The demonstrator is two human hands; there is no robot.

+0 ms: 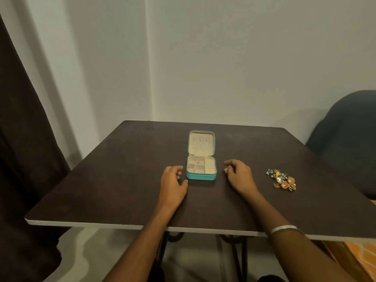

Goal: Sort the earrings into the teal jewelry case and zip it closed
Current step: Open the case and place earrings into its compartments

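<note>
Resting my left hand and right hand loosely curled and empty on either side of the open teal jewelry case, I judge sorting unstarted, so next I reach right of the case for the earrings.

One teal jewelry case, lid open. One heap of earrings, pieces too tangled to count. Two hands: left hand, right hand. One bangle. One table.

Dark table against white wall, dark curtain left.
</note>
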